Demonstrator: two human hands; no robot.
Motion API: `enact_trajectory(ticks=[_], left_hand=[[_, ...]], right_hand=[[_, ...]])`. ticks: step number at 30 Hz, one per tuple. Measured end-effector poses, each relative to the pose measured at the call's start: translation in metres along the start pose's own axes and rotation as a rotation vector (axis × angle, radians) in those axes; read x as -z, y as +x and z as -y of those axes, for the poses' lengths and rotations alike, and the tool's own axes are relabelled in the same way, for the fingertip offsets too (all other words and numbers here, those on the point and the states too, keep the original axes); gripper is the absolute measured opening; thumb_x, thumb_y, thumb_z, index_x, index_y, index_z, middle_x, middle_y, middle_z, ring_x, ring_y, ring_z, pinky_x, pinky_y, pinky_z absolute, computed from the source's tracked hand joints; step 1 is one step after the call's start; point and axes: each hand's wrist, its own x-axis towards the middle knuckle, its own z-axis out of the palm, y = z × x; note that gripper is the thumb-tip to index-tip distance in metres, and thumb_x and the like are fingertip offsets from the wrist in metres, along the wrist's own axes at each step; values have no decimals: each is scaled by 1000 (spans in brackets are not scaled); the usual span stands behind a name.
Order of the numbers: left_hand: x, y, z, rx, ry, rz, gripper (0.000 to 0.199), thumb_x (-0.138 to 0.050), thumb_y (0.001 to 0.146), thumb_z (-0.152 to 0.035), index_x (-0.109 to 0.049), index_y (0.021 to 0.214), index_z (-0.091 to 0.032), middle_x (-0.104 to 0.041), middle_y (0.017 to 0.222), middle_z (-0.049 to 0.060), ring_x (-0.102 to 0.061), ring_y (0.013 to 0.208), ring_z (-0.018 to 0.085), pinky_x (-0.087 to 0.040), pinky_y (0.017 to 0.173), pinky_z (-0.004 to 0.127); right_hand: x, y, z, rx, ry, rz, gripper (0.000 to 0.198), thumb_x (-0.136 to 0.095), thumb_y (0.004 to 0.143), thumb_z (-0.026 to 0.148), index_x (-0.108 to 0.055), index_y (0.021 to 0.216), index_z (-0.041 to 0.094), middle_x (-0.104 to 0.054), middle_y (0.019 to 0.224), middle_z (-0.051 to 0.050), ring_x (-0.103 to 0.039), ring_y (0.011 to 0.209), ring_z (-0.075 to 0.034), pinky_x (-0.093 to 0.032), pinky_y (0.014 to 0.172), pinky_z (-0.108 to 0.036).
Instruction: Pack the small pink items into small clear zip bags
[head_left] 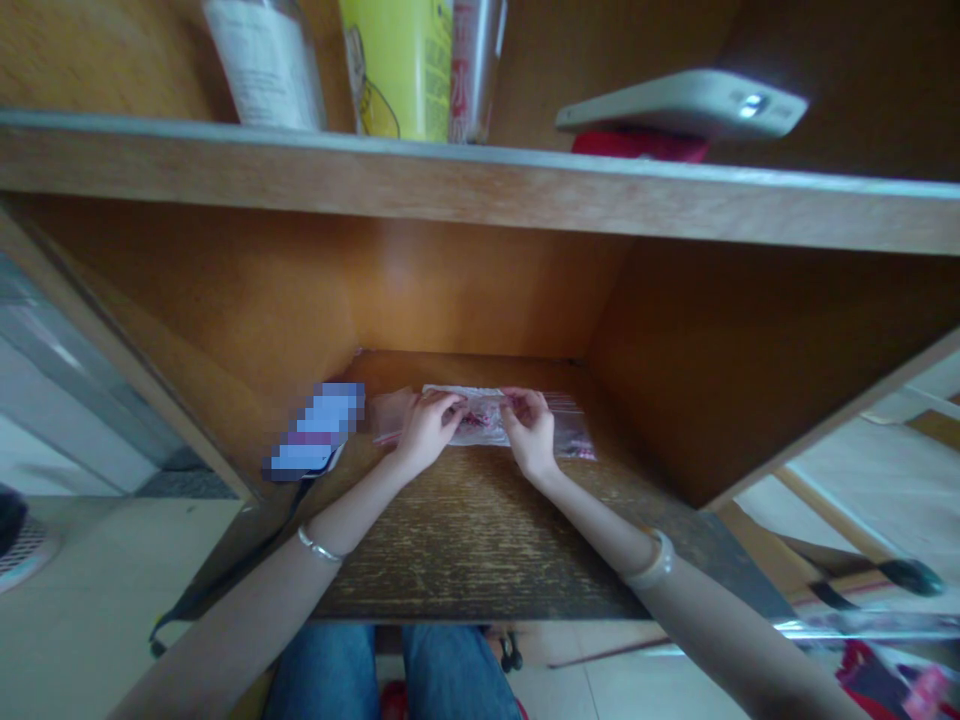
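A crumpled clear plastic bag [486,436] with small dark-red pieces lies toward the back of the worn wooden desktop [465,540]. At its left part is my left hand [429,432], thumb and fingers closed together. My right hand [531,432] is at the bag's right part, its fingers bent and closed near the red pieces. What is between the fingertips of either hand is too small to make out. Another flat clear bag [576,425] with reddish edges sticks out beyond my right hand, and a pale clear bag [390,415] lies left of my left hand.
A phone [319,430] with a blurred screen lies at the left, a dark strap [232,570] trailing from it. A wooden shelf [480,190] crosses above, carrying a bottle [270,70], a yellow container [401,70] and a pale device [682,105] on something red. Cabinet walls enclose both sides.
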Motion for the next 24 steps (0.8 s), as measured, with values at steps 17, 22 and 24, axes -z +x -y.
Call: enact_trajectory(ticks=[17,22,24], left_hand=[[-6,-1,9,-63,84,54,14,-58,82,-14,-70,86,-21,-72,93,4,-64,91,22,-47,86,42],[-7,-2,9,-54,87,68,11,-61,82,-17,-71,85,-20,-72,96,6,-64,94,23,-47,87,43],[-7,-2,9,-53,77,77,10,-62,81,-18,-71,86,-20,-72,97,6,-64,93,22,-47,87,43]], right_hand=[[-2,-3,5,9,139,60,22,-51,86,30,-65,99,20,-68,104,-9,-62,97,-20,-48,86,-36],[-1,-4,3,14,139,41,22,-50,87,30,-67,98,20,-69,101,-7,-63,95,-19,-47,88,-36],[0,-4,2,17,135,31,21,-51,87,29,-67,97,20,-70,99,-7,-63,93,-19,-47,86,-36]])
